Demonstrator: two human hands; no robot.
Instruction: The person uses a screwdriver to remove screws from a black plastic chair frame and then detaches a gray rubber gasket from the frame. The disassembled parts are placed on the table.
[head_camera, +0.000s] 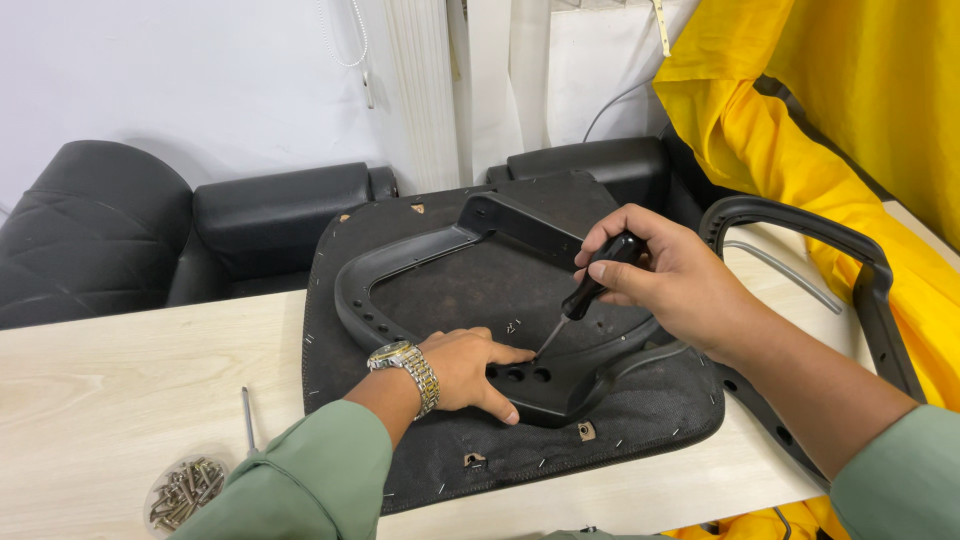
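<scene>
The right hand (680, 280) keeps a closed grip around a black-handled screwdriver (590, 290), tilted so its tip drops into a mounting hole of the black plastic armrest bracket (420, 255) just below. The left hand (470, 368), holding nothing, presses flat on the bracket beside that tip, fingers (510, 355) spread to steady it against the upturned chair seat base (640, 415). On the table (120, 370), well left of the left hand, sits a dish of screws (185, 490).
</scene>
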